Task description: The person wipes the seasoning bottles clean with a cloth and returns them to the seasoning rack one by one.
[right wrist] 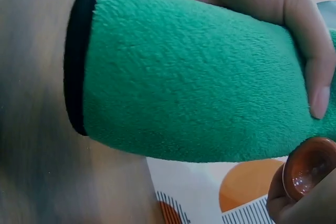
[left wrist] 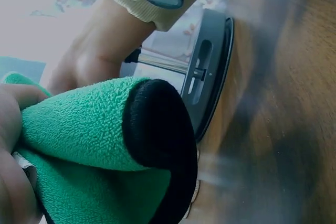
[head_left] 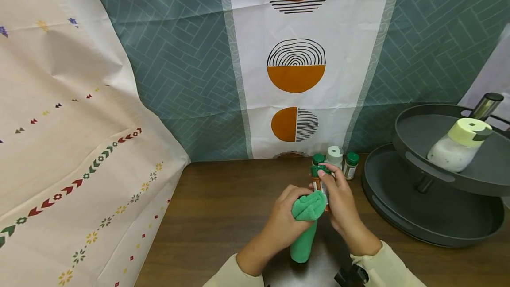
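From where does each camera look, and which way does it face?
Head: worn on the head, facing forward and down at the table; left hand, right hand and sleeves show.
Left wrist: on that wrist, facing the green cloth; left fingers and right forearm show.
Right wrist: on that wrist, facing that cloth and a brown bottle; both hands show partly.
Both wrist views share the green cloth.

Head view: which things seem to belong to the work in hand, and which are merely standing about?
Part of the work, it seems:
green cloth, in the left hand
red-brown bottle, in the right hand

Apparently not in use:
green-capped bottle behind the held one
white-capped bottle
rightmost green-capped bottle
two-tier tray
white container on its upper tier
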`<state>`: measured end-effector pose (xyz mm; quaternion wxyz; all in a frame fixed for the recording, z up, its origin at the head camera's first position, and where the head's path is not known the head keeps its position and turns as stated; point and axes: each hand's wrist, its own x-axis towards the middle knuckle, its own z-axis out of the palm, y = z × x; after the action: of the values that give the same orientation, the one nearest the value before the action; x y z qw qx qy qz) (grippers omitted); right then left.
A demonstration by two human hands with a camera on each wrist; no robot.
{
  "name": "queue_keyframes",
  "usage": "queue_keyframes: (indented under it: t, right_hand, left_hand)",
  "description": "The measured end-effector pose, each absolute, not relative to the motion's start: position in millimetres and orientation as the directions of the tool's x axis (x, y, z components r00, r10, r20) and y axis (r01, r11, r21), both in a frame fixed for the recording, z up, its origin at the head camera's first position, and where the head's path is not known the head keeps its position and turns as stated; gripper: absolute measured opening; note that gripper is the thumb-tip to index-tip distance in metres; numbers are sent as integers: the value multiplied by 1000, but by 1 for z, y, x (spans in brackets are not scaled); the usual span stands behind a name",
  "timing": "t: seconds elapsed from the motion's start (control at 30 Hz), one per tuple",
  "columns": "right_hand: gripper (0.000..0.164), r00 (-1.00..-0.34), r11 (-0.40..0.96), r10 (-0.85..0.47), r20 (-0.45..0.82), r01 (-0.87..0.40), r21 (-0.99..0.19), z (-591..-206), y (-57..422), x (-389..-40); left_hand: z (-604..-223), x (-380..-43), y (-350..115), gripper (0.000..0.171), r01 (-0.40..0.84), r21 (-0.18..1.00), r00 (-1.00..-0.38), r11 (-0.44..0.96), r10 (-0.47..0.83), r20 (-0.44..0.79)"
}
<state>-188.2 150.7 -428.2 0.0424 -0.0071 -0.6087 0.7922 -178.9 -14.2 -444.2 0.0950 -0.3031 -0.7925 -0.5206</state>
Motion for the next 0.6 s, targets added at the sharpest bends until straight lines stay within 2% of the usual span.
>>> queue_keyframes:
  t: [0.3,0.47,0.6]
  right_hand:
    - [42,-997,-200,-27,79,-72,-977,-436,150,-182]
    - [36,-998,-167,-9,60,-58,-984,-437,146,-179]
    - [40,-999,-154,22,40,-43,-987,-435,146,-180]
  left_hand:
    - [-441,-188,-14,46,496,825,-864,269,246,440]
    - [-438,-195,-16,43,462,850,-886,253,167,432]
    - [-438,-195,-14,44,425,877,-904,223,154,399]
